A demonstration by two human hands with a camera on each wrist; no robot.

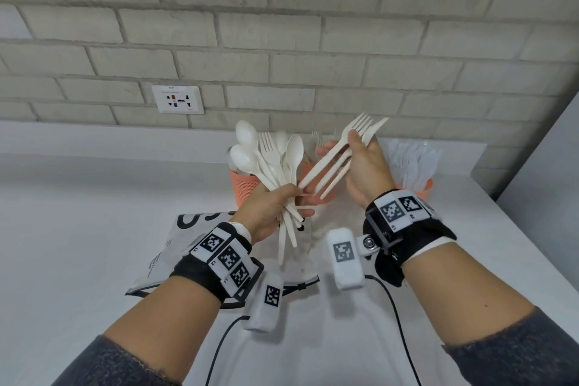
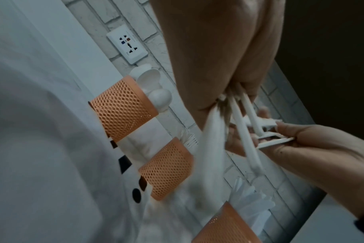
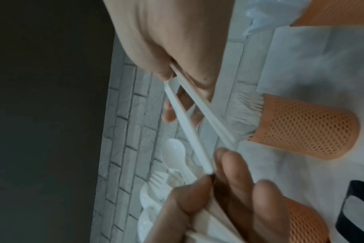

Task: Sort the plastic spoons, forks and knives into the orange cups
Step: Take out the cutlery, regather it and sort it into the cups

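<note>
left hand (image 1: 269,210): raised, fingers curled, gripping | right hand (image 1: 365,166): raised, fingers pinching

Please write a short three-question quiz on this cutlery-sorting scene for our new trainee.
1. True or false: the left hand grips a mixed bunch of spoons and forks.
2. What does the right hand hold? A) one spoon B) forks and a knife C) a cup
3. Fill in: the middle cup already holds ____.

Key
1. True; spoon bowls and fork tines fan out above the fist.
2. B; fork tines and a knife blade stick out past the fingers.
3. Forks; the left cup holds spoons, and the right cup holds what look like knives.
</note>
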